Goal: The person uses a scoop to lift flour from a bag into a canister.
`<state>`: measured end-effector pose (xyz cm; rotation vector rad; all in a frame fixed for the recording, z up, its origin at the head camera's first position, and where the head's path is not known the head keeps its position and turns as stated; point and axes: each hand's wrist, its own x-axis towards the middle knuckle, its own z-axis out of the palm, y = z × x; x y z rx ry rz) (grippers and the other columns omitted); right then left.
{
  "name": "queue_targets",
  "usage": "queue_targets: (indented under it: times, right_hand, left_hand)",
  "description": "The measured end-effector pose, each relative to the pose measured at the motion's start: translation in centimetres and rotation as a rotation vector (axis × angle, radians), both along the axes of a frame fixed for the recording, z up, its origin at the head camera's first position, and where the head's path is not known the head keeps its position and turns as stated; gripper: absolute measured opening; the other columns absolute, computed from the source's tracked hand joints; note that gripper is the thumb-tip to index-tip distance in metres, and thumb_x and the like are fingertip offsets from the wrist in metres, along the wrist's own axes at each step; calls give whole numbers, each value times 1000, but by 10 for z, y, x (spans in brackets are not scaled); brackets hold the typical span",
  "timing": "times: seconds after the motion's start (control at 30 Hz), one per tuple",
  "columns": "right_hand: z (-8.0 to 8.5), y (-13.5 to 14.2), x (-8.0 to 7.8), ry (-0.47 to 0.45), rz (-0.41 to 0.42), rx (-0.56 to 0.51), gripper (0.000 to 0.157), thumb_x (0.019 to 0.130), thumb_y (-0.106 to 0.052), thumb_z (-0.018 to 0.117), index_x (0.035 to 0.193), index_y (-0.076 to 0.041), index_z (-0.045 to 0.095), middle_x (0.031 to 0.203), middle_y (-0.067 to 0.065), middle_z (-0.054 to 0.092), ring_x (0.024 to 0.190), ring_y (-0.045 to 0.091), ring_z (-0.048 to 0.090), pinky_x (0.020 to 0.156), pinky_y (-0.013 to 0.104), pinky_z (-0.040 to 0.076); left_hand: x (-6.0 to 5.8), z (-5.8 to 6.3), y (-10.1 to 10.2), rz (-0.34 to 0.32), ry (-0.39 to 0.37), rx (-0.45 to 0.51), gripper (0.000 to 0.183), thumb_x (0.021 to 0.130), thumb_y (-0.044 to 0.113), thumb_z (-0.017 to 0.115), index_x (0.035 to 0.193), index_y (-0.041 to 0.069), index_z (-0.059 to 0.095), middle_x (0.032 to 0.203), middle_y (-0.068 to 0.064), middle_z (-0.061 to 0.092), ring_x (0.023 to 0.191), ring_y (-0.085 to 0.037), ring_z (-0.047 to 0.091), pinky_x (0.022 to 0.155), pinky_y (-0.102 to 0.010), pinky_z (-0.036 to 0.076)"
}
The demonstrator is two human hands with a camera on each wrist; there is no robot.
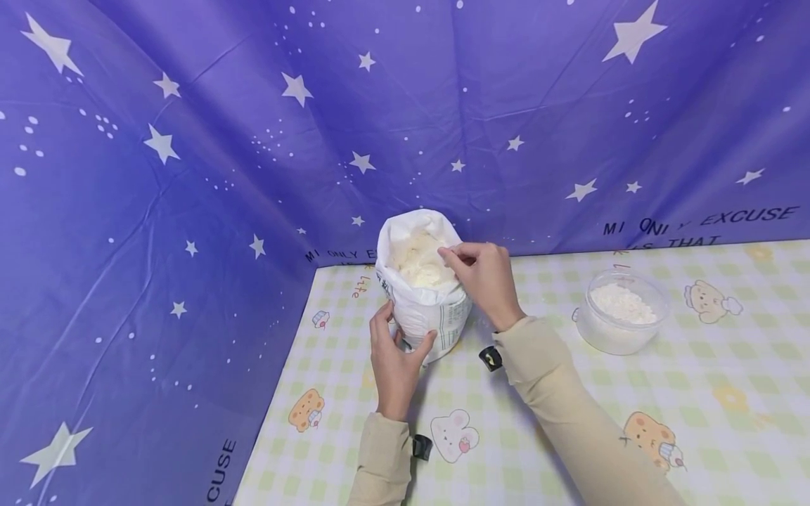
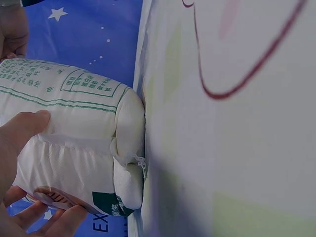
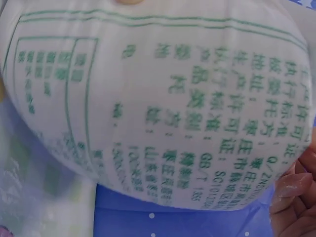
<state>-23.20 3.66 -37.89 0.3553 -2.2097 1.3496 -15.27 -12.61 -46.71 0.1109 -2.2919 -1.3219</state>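
A white cloth flour bag [image 1: 436, 320] with green print stands upright at the table's back edge, its mouth wide and pale flour [image 1: 419, 263] showing inside. My left hand [image 1: 395, 362] grips the bag's lower front, thumb on one side and fingers round the other. In the left wrist view, the thumb [image 2: 34, 123] presses the cloth below the printed lines. At the right of the mouth, my right hand [image 1: 487, 277] pinches the rim with thumb and forefinger. In the right wrist view its curled fingers [image 3: 294, 197] show beside the bag's printed wall; their exact contact is partly hidden.
A round clear tub [image 1: 620, 337] holding white flour stands on the right of the table. A checked cloth [image 1: 538, 436] with cartoon prints covers the tabletop. Behind and to the left hangs a purple-blue star curtain [image 1: 405, 126], close behind the bag.
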Motion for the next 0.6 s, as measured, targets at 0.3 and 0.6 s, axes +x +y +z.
queue_targets:
  times: [0.3,0.6]
  right_hand:
    - [2,8,0,-179,72,-121,27,94,-23,69,76,-4,77,66,12,70,53,12,59,43,14,40]
    - [4,18,0,-235,127,-201,31,95,-29,68,79,-4,78,66,10,71,54,12,58,49,18,41]
  left_hand:
    - [0,-2,0,1,-3,7,81,72,18,89,140,12,44,141,-4,47,133,-21,48,105,-32,53]
    - [-1,-1,1,-1,1,7,81,72,17,89,140,12,45,141,-4,47,133,-21,48,105,-32,53]
